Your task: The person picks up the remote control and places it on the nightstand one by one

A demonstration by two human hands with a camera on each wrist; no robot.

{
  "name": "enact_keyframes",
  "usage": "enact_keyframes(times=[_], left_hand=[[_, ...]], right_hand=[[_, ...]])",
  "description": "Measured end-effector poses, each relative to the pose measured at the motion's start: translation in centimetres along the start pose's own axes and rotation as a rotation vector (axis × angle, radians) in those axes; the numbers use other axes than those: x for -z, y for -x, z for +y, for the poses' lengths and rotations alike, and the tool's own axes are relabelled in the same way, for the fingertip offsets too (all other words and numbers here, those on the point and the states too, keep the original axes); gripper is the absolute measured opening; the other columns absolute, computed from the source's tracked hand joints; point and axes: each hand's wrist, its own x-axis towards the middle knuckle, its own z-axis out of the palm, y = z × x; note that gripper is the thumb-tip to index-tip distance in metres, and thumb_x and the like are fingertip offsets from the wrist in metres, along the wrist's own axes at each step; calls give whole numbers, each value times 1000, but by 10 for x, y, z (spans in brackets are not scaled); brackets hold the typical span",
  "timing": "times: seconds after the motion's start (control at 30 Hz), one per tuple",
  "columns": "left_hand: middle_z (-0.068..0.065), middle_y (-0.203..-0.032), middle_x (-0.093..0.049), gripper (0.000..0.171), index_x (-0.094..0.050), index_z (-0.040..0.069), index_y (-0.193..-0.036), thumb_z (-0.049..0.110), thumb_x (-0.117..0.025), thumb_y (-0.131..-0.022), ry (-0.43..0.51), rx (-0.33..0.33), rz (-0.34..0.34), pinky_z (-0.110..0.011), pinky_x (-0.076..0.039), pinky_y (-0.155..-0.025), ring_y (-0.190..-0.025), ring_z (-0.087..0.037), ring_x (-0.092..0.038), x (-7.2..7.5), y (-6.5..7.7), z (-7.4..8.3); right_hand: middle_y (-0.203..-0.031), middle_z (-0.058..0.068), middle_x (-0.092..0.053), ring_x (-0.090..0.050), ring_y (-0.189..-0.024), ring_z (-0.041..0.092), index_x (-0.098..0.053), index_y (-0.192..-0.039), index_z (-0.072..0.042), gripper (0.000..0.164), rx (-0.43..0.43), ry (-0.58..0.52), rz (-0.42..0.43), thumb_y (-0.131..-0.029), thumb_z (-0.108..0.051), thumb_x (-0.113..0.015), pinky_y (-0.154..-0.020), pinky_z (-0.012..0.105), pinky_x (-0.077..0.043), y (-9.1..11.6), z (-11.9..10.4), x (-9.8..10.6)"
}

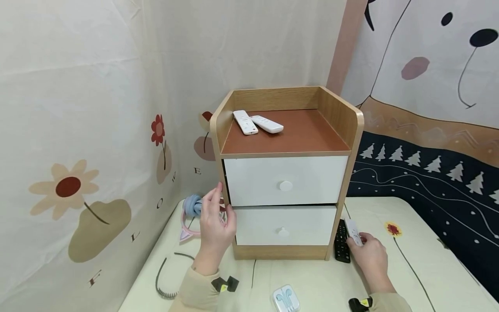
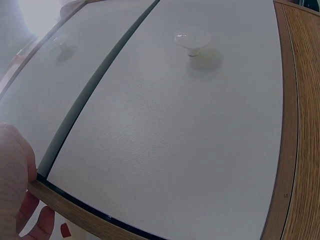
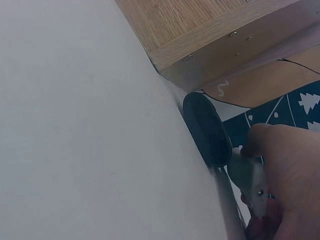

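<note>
A small wood-framed cabinet (image 1: pixel 280 251) with two white drawers stands on the table. My left hand (image 1: pixel 217 227) is at its left front edge, the thumb near the gap between the drawers and the other fingers outside the side panel (image 2: pixel 82 212). To the cabinet's right, my right hand (image 1: pixel 370 258) pinches a white remote control (image 1: pixel 352 232) between thumb and fingers. Right beside it lies a black remote control (image 1: pixel 341 242), its end showing dark in the right wrist view. Two more white remotes (image 1: pixel 245 122) lie crossed on the brown cabinet top (image 1: pixel 288 141).
A clear case with earphones (image 1: pixel 286 298) lies in front of the cabinet. At the left are a blue rolled bundle (image 1: pixel 192 205), a pink headband (image 1: pixel 187 229) and a dark coiled cord (image 1: pixel 165 294). Printed cloth (image 1: pixel 97 130) hangs behind and at both sides.
</note>
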Motion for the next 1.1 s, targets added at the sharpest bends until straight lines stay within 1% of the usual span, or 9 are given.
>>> enact_keyframes(times=[0.13,0.33,0.57,0.7,0.83,0.97,1.03,1.1], left_hand=[[-30,-133,-59,70,-49,-3,-160,-9,-63,-92,-1,0,5,-39,-61,-73,-98,-32,-64,1,1,0],[-29,-135,-59,69,-48,-3,-161,-8,-63,-93,5,15,-16,-38,-62,-74,-98,-31,-65,2,1,0],[-29,-134,-60,71,-49,-3,-160,-9,-64,-91,1,-5,0,-38,-61,-74,-99,-32,-64,1,1,-1],[-29,-134,-59,70,-49,-3,-160,-9,-63,-92,3,-3,0,-32,-61,-75,-99,-31,-64,0,1,-2],[-28,-135,-59,71,-49,-3,-161,-10,-63,-92,3,5,-3,-26,-59,-78,-98,-31,-64,0,3,-2],[-29,-134,-59,71,-49,-3,-160,-10,-64,-91,8,0,-2,-21,-57,-80,-98,-31,-64,0,2,-1],[-29,-134,-59,71,-49,-3,-161,-10,-63,-92,11,-2,-1,-22,-58,-79,-98,-31,-64,0,2,-1],[-29,-133,-58,70,-48,-4,-161,-11,-63,-92,15,-5,0,-25,-59,-77,-98,-31,-64,0,1,-1]], right_hand=[[-133,37,-68,-67,-116,53,-61,-142,13,64,-9,-18,13,-98,-32,-69,-93,63,-55,1,-1,-1],[-133,37,-69,-66,-117,53,-63,-140,11,62,-16,-34,14,-97,-33,-69,-94,63,-55,2,0,-2],[-138,36,-68,-65,-119,53,-66,-141,7,59,-47,-53,13,-99,-33,-70,-93,63,-55,0,-2,1],[-140,36,-66,-65,-114,50,-66,-142,5,59,-61,-57,15,-99,-35,-69,-87,59,-55,-1,-8,7],[-139,37,-66,-66,-108,47,-66,-142,5,60,-43,-54,14,-99,-36,-68,-81,53,-56,-3,-14,12],[-139,35,-67,-66,-106,44,-66,-143,5,60,-21,-62,18,-100,-36,-67,-75,44,-55,-4,-22,19],[-138,34,-69,-66,-106,43,-67,-142,5,59,3,-66,33,-100,-36,-68,-72,39,-52,-6,-28,25],[-135,34,-70,-67,-101,43,-68,-140,5,58,40,-65,62,-99,-36,-69,-68,37,-49,-9,-35,32]])
